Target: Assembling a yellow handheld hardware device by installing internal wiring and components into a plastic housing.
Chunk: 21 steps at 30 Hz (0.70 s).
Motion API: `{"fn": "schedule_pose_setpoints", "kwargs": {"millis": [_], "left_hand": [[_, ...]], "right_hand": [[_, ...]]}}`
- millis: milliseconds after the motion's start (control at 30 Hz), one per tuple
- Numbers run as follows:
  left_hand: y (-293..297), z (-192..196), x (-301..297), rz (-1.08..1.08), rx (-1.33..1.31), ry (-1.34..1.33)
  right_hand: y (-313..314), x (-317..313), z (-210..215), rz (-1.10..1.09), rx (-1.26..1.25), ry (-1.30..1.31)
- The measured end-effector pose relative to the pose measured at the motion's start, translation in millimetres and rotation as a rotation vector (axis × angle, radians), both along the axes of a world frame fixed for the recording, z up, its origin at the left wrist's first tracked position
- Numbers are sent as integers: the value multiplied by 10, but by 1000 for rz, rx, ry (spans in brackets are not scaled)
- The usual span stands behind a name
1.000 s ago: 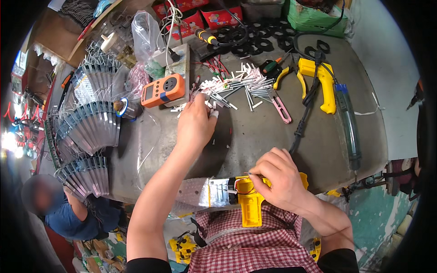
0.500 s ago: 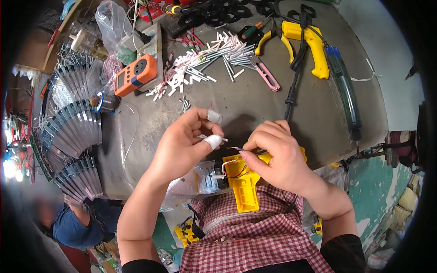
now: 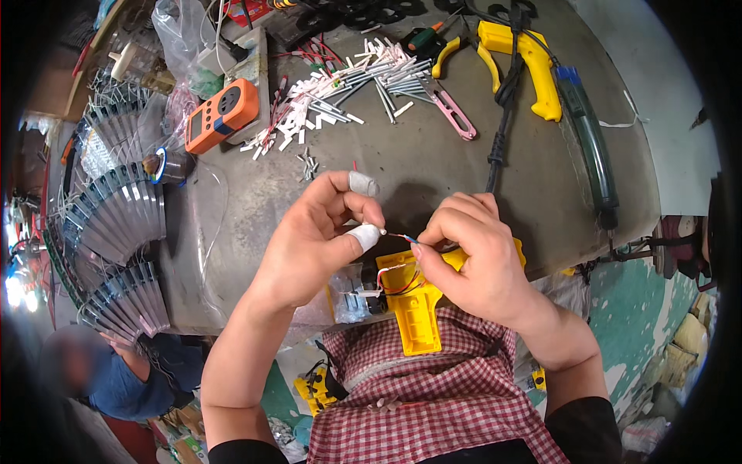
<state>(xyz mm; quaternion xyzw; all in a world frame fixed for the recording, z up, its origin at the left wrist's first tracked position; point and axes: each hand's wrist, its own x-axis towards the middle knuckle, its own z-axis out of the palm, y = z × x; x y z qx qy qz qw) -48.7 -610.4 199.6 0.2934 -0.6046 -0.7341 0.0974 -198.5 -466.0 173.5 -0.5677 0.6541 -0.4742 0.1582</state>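
Observation:
My left hand (image 3: 313, 236), with white tape on its thumb and forefinger, pinches a small white sleeve (image 3: 382, 230). Most of the sleeve is hidden by the fingertips. In my right hand (image 3: 483, 259), thumb and forefinger are closed on a thin blue wire (image 3: 412, 240), whose bare end points left and meets or nearly meets the sleeve. Below both hands lies an open yellow tool housing (image 3: 417, 329) at the table's near edge. Red, black and white wires (image 3: 386, 282) run inside its upper part.
White sleeves and metal rods (image 3: 332, 100) lie heaped beyond my hands, near an orange meter (image 3: 222, 116). Toward the right are a pink-handled cutter (image 3: 452, 112), a yellow tool (image 3: 537, 73) and a dark green tool (image 3: 587, 147). Another person (image 3: 143, 379) is at the lower left.
The white sleeve and the bare wire end have come together from a small gap. My left fingertips have moved slightly right. The whole view has shifted a little.

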Motion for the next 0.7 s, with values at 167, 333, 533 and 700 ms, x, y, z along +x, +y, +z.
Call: {"fn": "schedule_pose_setpoints", "kwargs": {"millis": [167, 333, 533, 700], "left_hand": [[11, 33, -41, 18, -33, -25], [38, 31, -44, 38, -74, 2], [44, 33, -45, 23, -67, 1], [58, 46, -51, 14, -96, -9]], "right_hand": [[-14, 9, -14, -3, -9, 2], [-14, 5, -29, -19, -9, -5], [-12, 13, -14, -19, 0, -4], [-13, 16, -10, -17, 3, 4]]}}
